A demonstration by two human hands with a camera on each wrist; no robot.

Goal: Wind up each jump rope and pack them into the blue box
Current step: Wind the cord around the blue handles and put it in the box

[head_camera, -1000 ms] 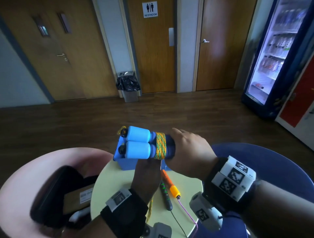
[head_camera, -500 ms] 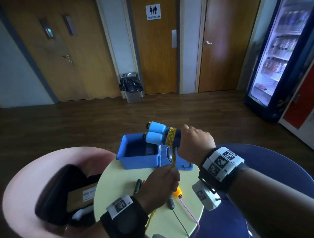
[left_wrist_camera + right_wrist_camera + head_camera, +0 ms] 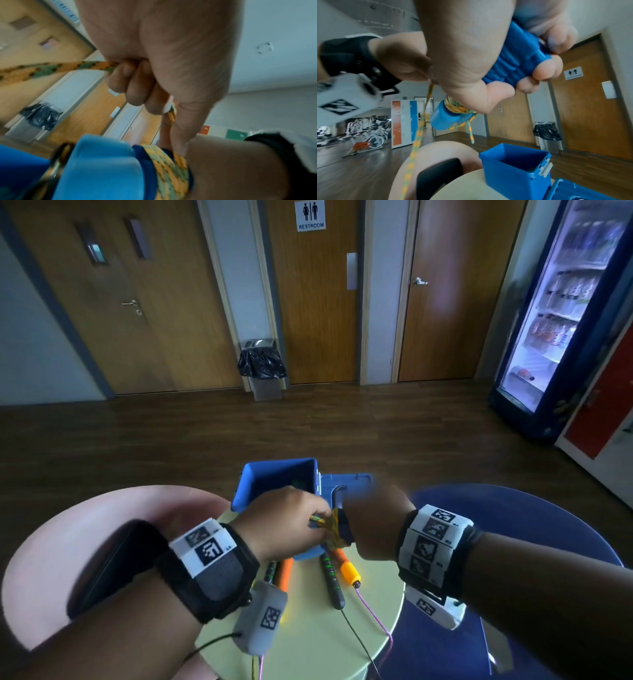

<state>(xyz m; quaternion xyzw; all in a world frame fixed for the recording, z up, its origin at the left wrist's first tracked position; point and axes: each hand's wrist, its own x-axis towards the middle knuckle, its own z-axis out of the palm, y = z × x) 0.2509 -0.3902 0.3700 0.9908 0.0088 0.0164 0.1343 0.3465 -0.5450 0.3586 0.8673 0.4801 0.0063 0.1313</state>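
We grip the blue rope handles [image 3: 513, 59] in our right hand [image 3: 373, 522] while our left hand [image 3: 284, 522] pinches the yellow-green cord [image 3: 56, 69], just near of the blue box [image 3: 274, 477].

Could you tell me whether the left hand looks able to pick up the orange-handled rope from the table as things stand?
Probably not yet: the left hand is pinching the braided rope it is winding. The orange handle lies uncovered on the table just below, so once freed it seems reachable.
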